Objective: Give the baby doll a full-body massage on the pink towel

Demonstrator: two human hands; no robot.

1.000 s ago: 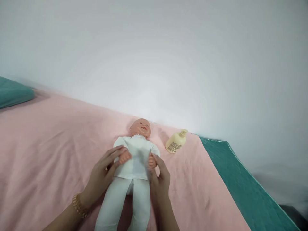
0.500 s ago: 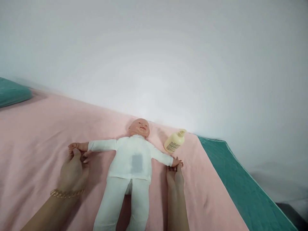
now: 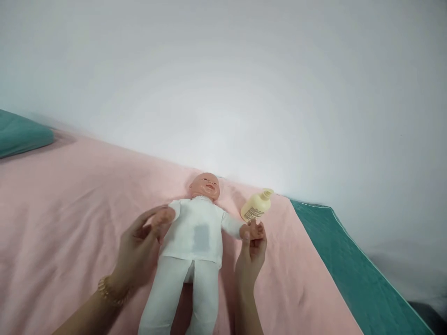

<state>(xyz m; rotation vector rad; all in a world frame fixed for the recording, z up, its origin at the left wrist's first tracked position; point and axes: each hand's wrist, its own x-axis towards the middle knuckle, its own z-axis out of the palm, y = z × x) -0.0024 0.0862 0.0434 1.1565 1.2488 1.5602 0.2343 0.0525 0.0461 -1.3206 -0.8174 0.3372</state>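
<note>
A baby doll [image 3: 206,228] in a white top and trousers lies on its back, with a grey patch on its chest. My left hand [image 3: 136,251], a gold bracelet at the wrist, grips the doll's hand on the left side of the picture; that doll arm is bent in towards the body. With thumb and fingers, my right hand [image 3: 250,258] holds the doll's other hand, which is a little raised. Just behind it a pale yellow pump bottle [image 3: 256,205] leans on the sheet.
A pink sheet [image 3: 87,186] lies under the doll. Green material [image 3: 363,265] shows beyond its right edge, and a green pillow or bundle [image 3: 24,134] sits at the far left. A plain white wall [image 3: 223,83] rises behind.
My left hand has moved right, bringing the doll's outstretched arm in towards its body. My right hand has lifted slightly with the doll's other hand.
</note>
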